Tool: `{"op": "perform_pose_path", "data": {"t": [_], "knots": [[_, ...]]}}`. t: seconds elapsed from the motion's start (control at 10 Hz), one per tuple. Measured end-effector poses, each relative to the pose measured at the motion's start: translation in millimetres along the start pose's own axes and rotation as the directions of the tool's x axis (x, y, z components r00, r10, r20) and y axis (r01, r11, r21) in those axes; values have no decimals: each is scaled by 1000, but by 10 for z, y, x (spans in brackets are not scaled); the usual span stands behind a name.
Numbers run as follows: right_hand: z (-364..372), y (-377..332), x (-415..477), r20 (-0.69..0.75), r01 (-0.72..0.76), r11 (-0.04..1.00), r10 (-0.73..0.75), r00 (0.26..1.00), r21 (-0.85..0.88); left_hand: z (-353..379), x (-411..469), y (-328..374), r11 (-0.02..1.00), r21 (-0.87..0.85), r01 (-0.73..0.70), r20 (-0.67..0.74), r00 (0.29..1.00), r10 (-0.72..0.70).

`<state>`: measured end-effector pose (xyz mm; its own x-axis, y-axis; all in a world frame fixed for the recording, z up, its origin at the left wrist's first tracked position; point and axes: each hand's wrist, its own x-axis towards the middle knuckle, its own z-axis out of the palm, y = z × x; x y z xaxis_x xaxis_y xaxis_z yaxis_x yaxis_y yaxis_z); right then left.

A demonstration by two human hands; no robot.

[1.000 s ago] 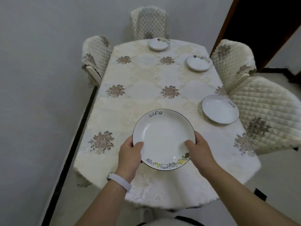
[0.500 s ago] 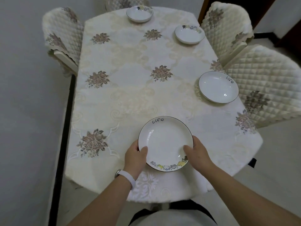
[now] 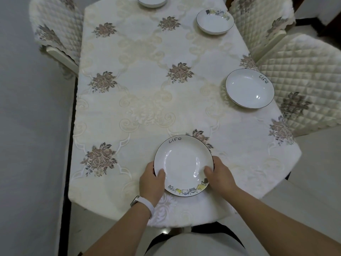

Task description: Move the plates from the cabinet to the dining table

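Gripping with the left hand (image 3: 150, 183) and the right hand (image 3: 220, 177) on opposite sides of a white plate (image 3: 182, 163); thumbs laid on its inner face, fingers curled under the rim; held level at the near end of the dining table (image 3: 147, 100), hard to tell whether touching the cloth or just above it.

Spread over the whole table, a cream tablecloth (image 3: 129, 58) with brown flower patches; pushed up round it, chairs in quilted cream covers: left chair (image 3: 55, 28) at the far left, far right chair (image 3: 258, 21), near right chair (image 3: 304, 76).

Set on the cloth, well apart: second plate (image 3: 249, 88) at the right edge beside the near right chair, lettered "life"; third plate (image 3: 215, 21) further along that edge; fourth plate (image 3: 152, 1) at the far end, cut off by the frame.

Lettered "life" on the held plate's far rim too; cartoon animals along its near rim.

Worn on the left wrist, a white wristband (image 3: 145, 202).
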<state>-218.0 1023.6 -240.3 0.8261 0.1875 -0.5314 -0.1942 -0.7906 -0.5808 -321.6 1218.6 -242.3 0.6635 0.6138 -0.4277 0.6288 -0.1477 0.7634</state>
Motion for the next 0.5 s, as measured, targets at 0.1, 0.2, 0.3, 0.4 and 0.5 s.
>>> {"op": "perform_pose_path", "data": {"t": [0.1,0.2,0.3,0.4,0.5], "knots": [[-8,8,-9,12,-5,1000,5,1000,8,-9,4,-15,999,33,3,14,1000,-4],[-17,21,-24,10,17,1000,-17,1000,-8,-28,-9,-36,998,62,-8,32,999,6],[-66,13,-88,-6,21,1000,-21,1000,-18,-108,-55,17,995,94,-23,12,1000,22],[-117,11,-177,-49,58,998,-58,997,-15,-239,-73,44,992,109,-69,0,998,70],[-189,4,-252,-121,89,995,-92,988,-37,-417,-86,116,976,127,-174,20,985,173]]}}
